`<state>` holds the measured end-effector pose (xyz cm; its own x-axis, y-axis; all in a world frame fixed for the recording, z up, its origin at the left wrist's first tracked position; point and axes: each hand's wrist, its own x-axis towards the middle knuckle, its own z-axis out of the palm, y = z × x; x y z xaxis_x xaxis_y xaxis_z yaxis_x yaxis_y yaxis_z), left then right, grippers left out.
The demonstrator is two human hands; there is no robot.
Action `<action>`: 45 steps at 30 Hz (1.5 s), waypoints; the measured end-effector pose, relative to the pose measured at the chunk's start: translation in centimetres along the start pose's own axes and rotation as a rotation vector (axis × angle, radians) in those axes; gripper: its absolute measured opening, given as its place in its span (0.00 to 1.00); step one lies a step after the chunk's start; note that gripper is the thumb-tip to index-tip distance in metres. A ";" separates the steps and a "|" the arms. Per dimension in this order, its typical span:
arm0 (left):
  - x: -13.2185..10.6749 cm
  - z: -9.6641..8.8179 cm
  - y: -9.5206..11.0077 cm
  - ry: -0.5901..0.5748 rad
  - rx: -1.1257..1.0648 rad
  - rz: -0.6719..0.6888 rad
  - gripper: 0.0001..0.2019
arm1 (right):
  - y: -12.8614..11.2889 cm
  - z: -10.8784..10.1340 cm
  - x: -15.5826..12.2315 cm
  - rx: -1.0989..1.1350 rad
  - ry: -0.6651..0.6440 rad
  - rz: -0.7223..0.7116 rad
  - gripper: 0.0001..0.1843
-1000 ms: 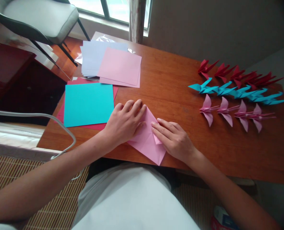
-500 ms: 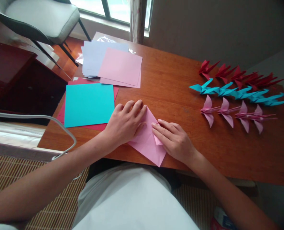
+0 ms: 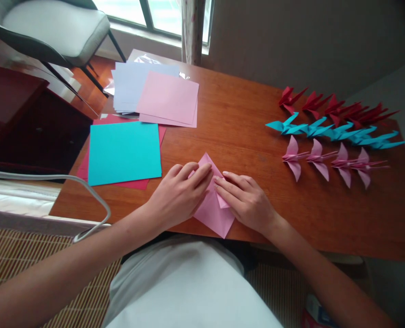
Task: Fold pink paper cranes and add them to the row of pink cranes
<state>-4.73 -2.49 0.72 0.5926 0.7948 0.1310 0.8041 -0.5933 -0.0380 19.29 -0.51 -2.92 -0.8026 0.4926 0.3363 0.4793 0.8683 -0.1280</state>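
A pink sheet of origami paper (image 3: 212, 212), partly folded, lies at the table's front edge with one corner toward me. My left hand (image 3: 185, 189) is over its left side, fingers curled together and fingertips at the middle of the sheet; the thumb is mostly hidden. From the right, my right hand (image 3: 248, 198) holds a small folded-over flap at the sheet's right side, its fingers close together on the crease. Both hands cover part of the paper, so some folds are hidden.
On the wooden table (image 3: 236, 123), a turquoise sheet (image 3: 124, 152) rests on red sheets (image 3: 83, 166). Pink sheets (image 3: 170, 98) overlap lavender sheets (image 3: 127, 86) behind. Rows of red cranes (image 3: 313, 105), blue cranes (image 3: 316, 130) and pink cranes (image 3: 315, 157) stand right. A white cable (image 3: 96, 200) hangs left.
My left hand has drawn back toward me from the paper's far corner, uncovering that corner, and its fingers have curled in toward the middle. My right hand stays at the folded flap.
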 end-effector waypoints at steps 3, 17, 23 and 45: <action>-0.3 0.1 0.2 -0.060 -0.052 0.034 0.22 | 0.0 0.0 0.0 -0.009 0.002 0.002 0.19; -0.3 0.1 -0.1 -0.136 -0.055 0.039 0.23 | 0.6 -1.2 -0.2 0.330 0.036 0.107 0.30; -0.3 0.2 0.1 -0.143 -0.030 0.042 0.23 | 2.5 -0.7 3.6 0.489 0.160 0.432 0.10; -0.3 -0.3 0.7 -0.178 -0.054 -0.020 0.25 | 6.1 2.0 10.7 0.311 -0.043 0.502 0.06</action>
<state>-4.35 -3.14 0.91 0.5791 0.8139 -0.0467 0.8152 -0.5790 0.0171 12.88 10.15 -2.00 -0.5216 0.8437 0.1269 0.6823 0.5018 -0.5317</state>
